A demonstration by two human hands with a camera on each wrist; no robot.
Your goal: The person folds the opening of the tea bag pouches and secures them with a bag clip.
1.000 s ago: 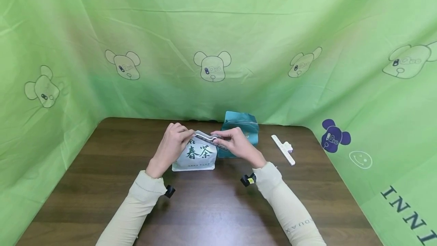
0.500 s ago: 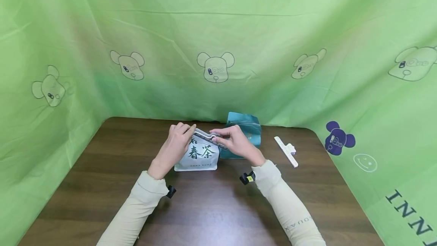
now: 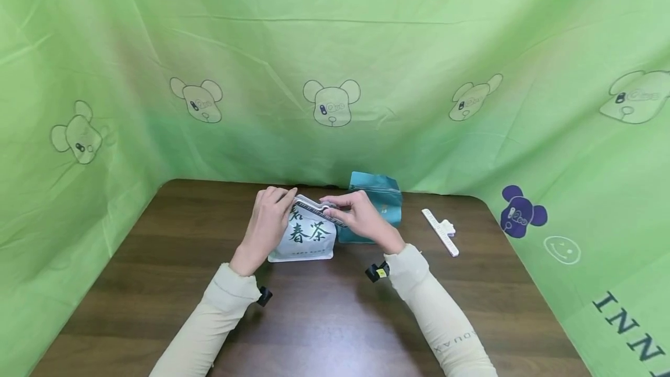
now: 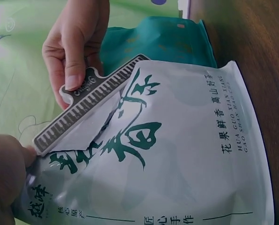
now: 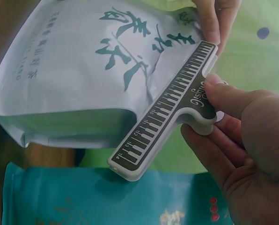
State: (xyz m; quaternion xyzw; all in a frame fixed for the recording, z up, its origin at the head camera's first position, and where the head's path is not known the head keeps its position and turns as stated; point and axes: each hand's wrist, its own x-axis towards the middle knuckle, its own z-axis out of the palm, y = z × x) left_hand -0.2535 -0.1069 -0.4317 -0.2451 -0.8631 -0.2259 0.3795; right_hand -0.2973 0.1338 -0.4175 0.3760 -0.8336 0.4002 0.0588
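Your white tea pouch (image 3: 303,236) stood upright on the brown table (image 3: 324,319), just in front of the teal pouch (image 3: 378,191), with green printed cloth (image 3: 335,45) behind and on both sides.

Your left hand (image 3: 268,223) pinched the pouch's top left corner. Your right hand (image 3: 356,217) pinched the tab of the ruler-marked sealing clip (image 3: 319,212), thumb on top, fingers curled beneath. The clip lay slanted across the pouch's folded top.

Risk, as I judged it: the clip sat at an angle to the fold, so it might have bitten only part of the mouth and left a gap. The left corner grip was small; a hard push on the clip could have tipped the pouch back into the teal one or pulled the fold loose.

The head view alone showed the spare white clip (image 3: 441,231) lying well apart to the right. The left wrist view showed the creased flap (image 4: 90,133) under the clip, which the head view was too small to resolve. The right wrist view showed the clip's ruler face (image 5: 170,110) and its free end overhanging the pouch edge. No view showed whether the clip was latched.
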